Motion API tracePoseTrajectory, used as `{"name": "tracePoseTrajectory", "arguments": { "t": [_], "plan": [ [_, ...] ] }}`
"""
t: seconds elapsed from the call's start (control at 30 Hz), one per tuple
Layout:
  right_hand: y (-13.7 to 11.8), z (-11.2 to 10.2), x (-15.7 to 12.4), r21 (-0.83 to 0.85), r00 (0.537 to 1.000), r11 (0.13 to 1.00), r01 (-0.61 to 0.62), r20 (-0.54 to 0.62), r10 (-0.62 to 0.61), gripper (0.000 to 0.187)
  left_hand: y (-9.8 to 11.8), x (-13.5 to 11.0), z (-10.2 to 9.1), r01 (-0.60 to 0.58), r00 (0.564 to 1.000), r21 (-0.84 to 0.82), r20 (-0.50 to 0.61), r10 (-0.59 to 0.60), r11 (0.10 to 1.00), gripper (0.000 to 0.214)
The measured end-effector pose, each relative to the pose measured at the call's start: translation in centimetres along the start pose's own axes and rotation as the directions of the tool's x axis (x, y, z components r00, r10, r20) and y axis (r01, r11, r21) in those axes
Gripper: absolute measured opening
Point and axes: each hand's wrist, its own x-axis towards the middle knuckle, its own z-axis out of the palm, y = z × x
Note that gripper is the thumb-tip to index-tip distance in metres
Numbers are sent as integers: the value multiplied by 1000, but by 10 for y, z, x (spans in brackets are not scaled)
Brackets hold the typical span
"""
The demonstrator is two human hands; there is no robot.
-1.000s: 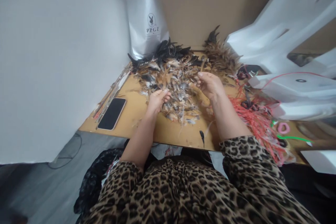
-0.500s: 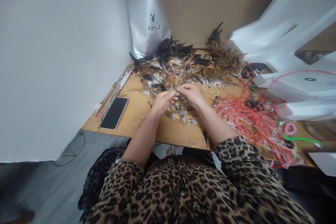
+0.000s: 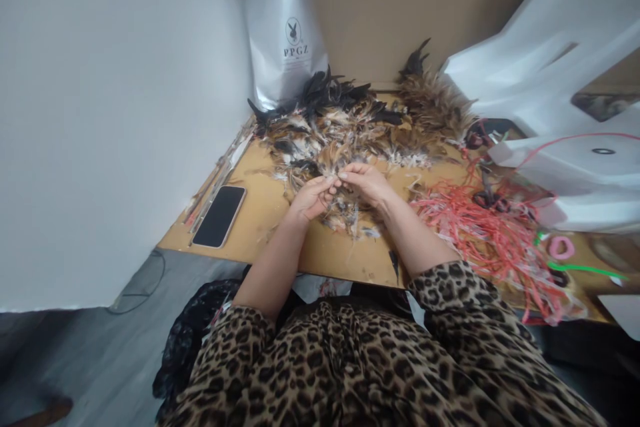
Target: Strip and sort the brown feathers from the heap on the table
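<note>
My left hand [image 3: 316,196] and my right hand [image 3: 364,183] meet fingertip to fingertip over the table [image 3: 265,213]. Between them they pinch a small bunch of brown feathers [image 3: 332,157], its tips fanning away from me. Where exactly each fingertip grips is too blurred to tell. Behind and around the hands spreads a heap of loose brown, white and black feathers [image 3: 345,123]. More scraps of feather [image 3: 350,217] lie below the hands, close to my wrists.
A phone [image 3: 219,216] lies at the left, near thin sticks [image 3: 223,173]. At the right are red strips [image 3: 475,227], scissors [image 3: 485,197] and a pink ring [image 3: 561,247]. A silver bag [image 3: 285,33] stands at the back beside a white wall [image 3: 125,113].
The feather bunch in my fingers has turned or tipped lower and stands out less from the heap. Both hands stay together; the view has shifted slightly.
</note>
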Motion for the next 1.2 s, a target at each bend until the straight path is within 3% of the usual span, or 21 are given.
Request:
{"name": "tracePoseTrajectory", "arguments": {
  "t": [0.2, 0.57, 1.07, 1.2],
  "plan": [
    [1, 2, 0, -156, 986, 984, 87, -129, -108, 30, -5, 4, 0, -122, 983, 162, -119, 142, 979, 20],
    [7, 1, 1, -304, 972, 949, 82, -186, -144, 30, -8, 2, 5, -148, 979, 341, -81, 186, 928, 26],
    [12, 4, 2, -220, 960, 968, 118, -225, -168, 30, -9, 1, 8, -209, 955, 502, -81, 286, 839, 21],
    [5, 5, -2, -242, 977, 966, 91, -168, -134, 28, -7, 1, 7, -209, 953, 521, -80, 291, 827, 21]
  ]
}}
